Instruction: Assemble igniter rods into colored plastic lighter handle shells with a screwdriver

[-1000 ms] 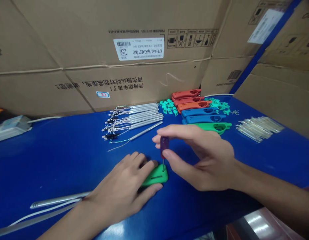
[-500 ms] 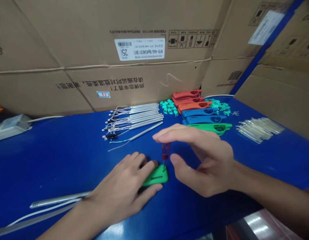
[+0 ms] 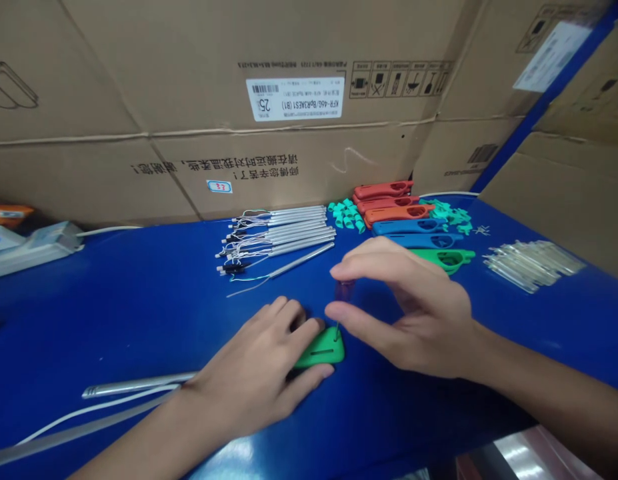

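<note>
Green plastic handle (image 3: 323, 348) lies on the blue bench (image 3: 113, 300), its long axis slanting up to the right, pinned by the left hand (image 3: 253, 367) with fingers spread over it. The right hand (image 3: 403, 307) curves its fingers narrowly around a blurred screwdriver (image 3: 345, 291), perhaps not gripping it, the thin tip (image 3: 336, 333) upright at the handle's right end. Uneven pressure could make that tip slip and skid the handle.

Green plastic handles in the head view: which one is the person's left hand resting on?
The front green plastic handle, under the left hand; the other green handle ends the row of coloured handles at the back.
</note>
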Motion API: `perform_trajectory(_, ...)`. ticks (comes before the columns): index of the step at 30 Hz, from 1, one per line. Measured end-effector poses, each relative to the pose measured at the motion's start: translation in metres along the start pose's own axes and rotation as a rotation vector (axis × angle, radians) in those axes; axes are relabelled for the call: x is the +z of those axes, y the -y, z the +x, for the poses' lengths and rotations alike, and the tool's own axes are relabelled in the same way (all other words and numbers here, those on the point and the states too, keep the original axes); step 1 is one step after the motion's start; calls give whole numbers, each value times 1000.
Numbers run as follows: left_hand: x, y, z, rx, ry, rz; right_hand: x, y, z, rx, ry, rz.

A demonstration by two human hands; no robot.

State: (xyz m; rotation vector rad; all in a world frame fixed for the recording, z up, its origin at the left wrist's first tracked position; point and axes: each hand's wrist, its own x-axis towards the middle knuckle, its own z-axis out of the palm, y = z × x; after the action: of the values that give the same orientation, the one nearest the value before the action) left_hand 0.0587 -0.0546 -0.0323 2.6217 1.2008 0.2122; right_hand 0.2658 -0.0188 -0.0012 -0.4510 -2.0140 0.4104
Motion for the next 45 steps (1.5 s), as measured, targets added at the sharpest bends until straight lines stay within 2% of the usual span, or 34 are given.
perform_trajectory(3, -1, 0, 0, 2, -12, -13, 2, 2, -2, 63, -22, 45)
perform_trajectory(6, -2, -1, 0, -7, -10, -30, 2, 5, -4, 127, 19, 86)
perform_trajectory(8, -2, -2, 1, -6, -21, -39, 2, 5, -4, 87, 39, 71)
perform_trajectory(12, -2, -2, 2, 1, -50, -36, 2, 1, -3, 4, -7, 13)
perform_trajectory(18, -4, -1, 1, -4, -50, -29, 4, 4, -6, 129, -9, 95)
perform_trajectory(24, -2, 0, 0, -8, -59, -41, 4, 2, -2, -8, 0, 31)
perform_trajectory(29, -3, 1, 0, -12, -52, -43, 3, 3, -3, 64, 10, 67)
perform_trajectory(36, -1, 3, 2, -11, -41, -42, 0, 6, 1, 2, 57, -36)
perform_trajectory(41, -2, 3, 2, -26, -6, -54, 0, 6, -2, 111, 42, 96)
perform_trajectory(45, -2, 4, 2, -24, -9, -38, -2, 5, -1, 38, 92, 50)
